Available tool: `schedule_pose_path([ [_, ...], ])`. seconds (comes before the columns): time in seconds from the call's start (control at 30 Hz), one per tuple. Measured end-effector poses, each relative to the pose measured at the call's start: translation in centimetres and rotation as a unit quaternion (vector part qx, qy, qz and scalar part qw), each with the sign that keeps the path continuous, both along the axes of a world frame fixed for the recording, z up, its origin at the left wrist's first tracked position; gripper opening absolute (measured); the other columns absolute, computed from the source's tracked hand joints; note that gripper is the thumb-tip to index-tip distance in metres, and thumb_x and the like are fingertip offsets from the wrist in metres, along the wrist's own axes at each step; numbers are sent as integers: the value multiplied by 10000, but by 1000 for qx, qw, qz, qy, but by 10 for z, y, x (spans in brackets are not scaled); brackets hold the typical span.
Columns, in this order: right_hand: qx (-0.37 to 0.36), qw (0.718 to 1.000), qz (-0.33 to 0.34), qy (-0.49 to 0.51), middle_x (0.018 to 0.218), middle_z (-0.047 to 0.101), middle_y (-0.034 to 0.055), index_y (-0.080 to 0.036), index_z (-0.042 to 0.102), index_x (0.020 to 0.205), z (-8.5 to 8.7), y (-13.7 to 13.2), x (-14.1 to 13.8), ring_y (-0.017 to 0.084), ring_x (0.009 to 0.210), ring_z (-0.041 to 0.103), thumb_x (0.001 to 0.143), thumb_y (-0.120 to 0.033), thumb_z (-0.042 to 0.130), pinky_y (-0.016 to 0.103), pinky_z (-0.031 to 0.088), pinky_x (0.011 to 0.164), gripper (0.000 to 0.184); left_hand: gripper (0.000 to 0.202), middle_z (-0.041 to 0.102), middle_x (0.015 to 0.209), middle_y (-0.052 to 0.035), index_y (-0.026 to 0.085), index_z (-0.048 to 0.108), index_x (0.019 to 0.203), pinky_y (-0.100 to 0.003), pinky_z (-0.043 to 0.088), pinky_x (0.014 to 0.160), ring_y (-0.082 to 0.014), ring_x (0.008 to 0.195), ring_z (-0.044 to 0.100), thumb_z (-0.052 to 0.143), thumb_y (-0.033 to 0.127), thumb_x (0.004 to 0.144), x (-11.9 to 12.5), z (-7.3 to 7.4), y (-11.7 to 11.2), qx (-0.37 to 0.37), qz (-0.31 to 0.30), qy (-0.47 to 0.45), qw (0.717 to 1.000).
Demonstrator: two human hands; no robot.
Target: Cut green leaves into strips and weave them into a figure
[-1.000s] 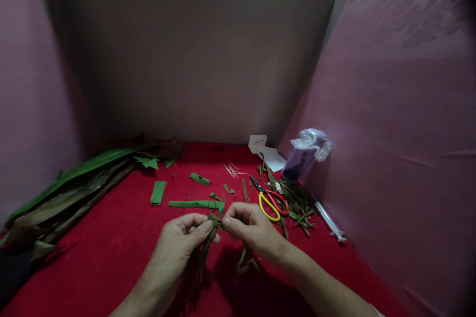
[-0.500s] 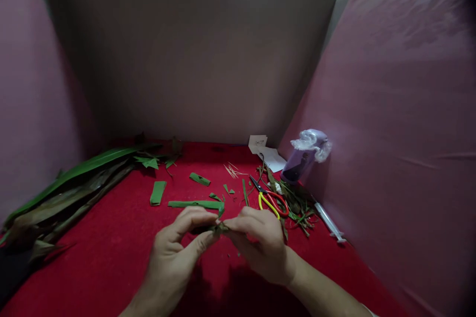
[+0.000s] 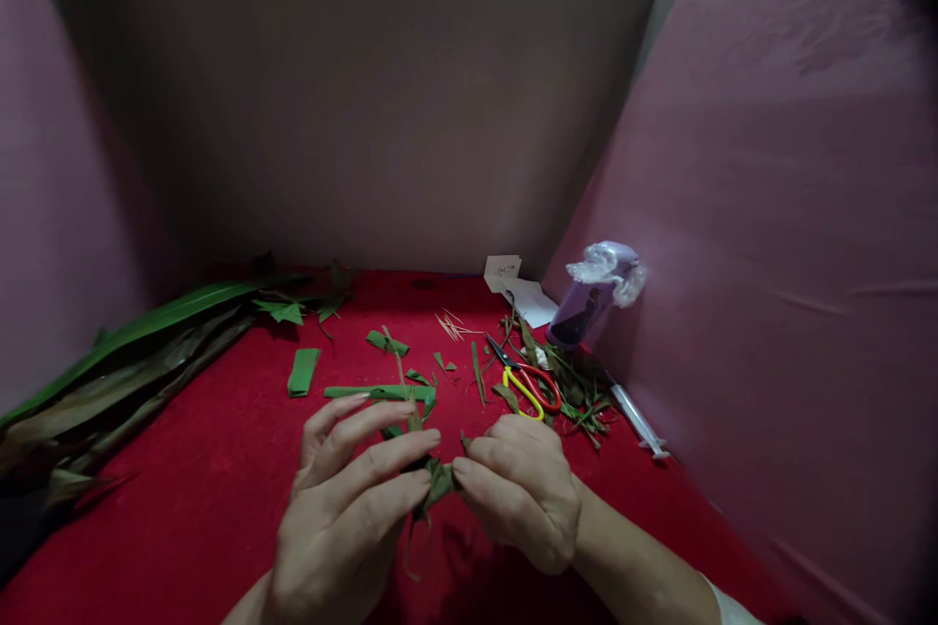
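Between my hands is a crumpled green-brown leaf piece (image 3: 440, 483), with thin dry strands sticking up and hanging down from it. My left hand (image 3: 352, 498) grips its left side, fingers extended and pressed close together; the thumb is hidden. At its right end, my right hand (image 3: 517, 488) pinches the leaf between curled fingers. Just beyond my left fingertips a long green leaf strip (image 3: 352, 393) lies on the red cloth (image 3: 197, 479). Scissors (image 3: 524, 381) with one yellow and one red handle lie beyond my right hand.
Long leaves (image 3: 168, 317) stretch along the left side. Toothpicks (image 3: 455, 326) and a cut leaf rectangle (image 3: 303, 372) lie farther back. At right are dry leaf scraps (image 3: 575, 386), a syringe (image 3: 637, 418), a purple container (image 3: 582, 312) with clear plastic, and white paper (image 3: 532, 301). Walls enclose three sides.
My left fingers have straightened and cover more of the leaf piece. It has turned, so its strands now point up and down. My right hand has moved slightly lower.
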State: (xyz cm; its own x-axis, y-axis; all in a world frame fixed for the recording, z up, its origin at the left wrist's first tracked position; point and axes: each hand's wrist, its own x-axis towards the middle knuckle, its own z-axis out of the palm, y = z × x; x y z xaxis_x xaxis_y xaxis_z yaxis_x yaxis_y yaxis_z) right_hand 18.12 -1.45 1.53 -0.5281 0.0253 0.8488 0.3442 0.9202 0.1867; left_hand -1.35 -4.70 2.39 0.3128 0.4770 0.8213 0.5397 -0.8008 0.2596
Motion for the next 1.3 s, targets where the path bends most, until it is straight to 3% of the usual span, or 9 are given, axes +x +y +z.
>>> schedule_pose_path([
  [0.2,1,1000,-3,-11,585,591,34,-90,553,1018,2,-2,0,129,460,451,807,-85,478,280,277,444,224,345,752,914,51,363,666,855,-392,352,919,-225,876,653,586,68,693,-3,4,0,19,7,5,1000],
  [0.43,25,999,-17,-18,550,545,-5,-105,578,955,7,-3,-1,109,444,414,821,-89,482,261,260,437,165,297,756,900,30,304,638,891,-428,362,934,-213,903,631,567,56,744,1,-5,1,57,15,-21,998],
  [0.63,42,999,-8,-21,522,546,2,-84,605,847,12,-4,-1,108,437,444,829,-75,505,262,274,436,102,274,759,880,-16,238,662,912,-466,391,884,-228,899,600,555,29,770,2,-4,1,99,11,16,995],
  [0.83,87,996,-17,31,479,534,-30,-137,608,761,6,-4,-7,89,405,427,717,-40,616,256,237,423,107,239,758,839,4,241,642,847,-425,383,897,-204,845,612,548,40,757,1,-5,-1,85,38,6,996],
  [1.1,84,996,-14,26,494,552,-18,-141,602,779,6,-2,-6,89,401,421,706,-58,611,260,227,424,111,314,756,867,-14,213,608,929,-428,369,894,-209,869,598,575,-5,705,1,-3,1,92,13,28,995],
  [1.3,41,999,12,-16,549,583,27,-79,575,914,7,-1,-1,113,423,429,814,-83,480,272,250,433,138,332,753,882,-25,216,618,942,-458,357,895,-232,899,580,588,-8,700,-3,-8,2,69,-5,18,997],
])
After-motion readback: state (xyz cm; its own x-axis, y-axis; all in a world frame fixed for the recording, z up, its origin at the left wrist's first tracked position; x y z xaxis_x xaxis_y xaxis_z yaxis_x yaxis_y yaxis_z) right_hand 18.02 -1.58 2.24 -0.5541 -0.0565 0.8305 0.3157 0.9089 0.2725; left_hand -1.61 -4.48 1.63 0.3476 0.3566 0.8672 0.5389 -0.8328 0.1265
